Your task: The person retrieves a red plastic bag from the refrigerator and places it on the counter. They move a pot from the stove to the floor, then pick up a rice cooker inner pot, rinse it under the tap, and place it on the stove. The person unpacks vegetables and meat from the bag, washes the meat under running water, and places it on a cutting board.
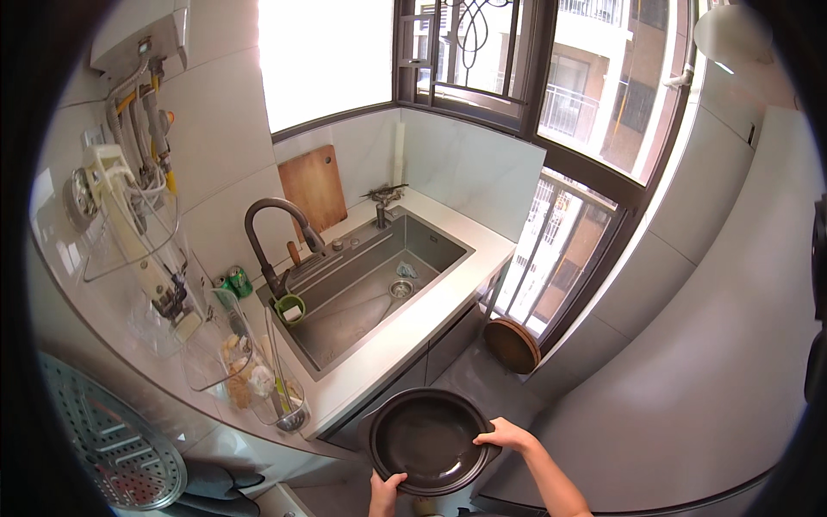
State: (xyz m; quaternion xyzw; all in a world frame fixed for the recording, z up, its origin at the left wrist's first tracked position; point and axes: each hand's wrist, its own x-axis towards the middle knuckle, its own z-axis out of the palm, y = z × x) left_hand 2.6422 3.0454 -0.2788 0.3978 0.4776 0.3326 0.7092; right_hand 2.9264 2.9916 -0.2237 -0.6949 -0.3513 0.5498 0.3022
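Observation:
Both of my hands hold a round, dark clay pot point(423, 439) with a glossy inside, out in front of me and below the counter's front edge. My left hand point(386, 491) grips its near rim, thumb over the edge. At the right side, my right hand point(507, 434) is closed around one of the pot's handles. The inside looks bare apart from light reflections. Ahead is a stainless steel sink point(349, 329) set in a white countertop point(413, 329). A dark pull-out faucet point(278, 210) arches over it, and a bluish scrap point(406, 269) lies near the drain point(401, 289).
A wooden cutting board point(314, 187) leans against the wall behind the sink. Green cans point(240, 282) and clear holders with utensils point(284, 400) stand at the left. A perforated steel steamer plate point(123, 446) is at lower left. A round brown board point(512, 346) leans below the window.

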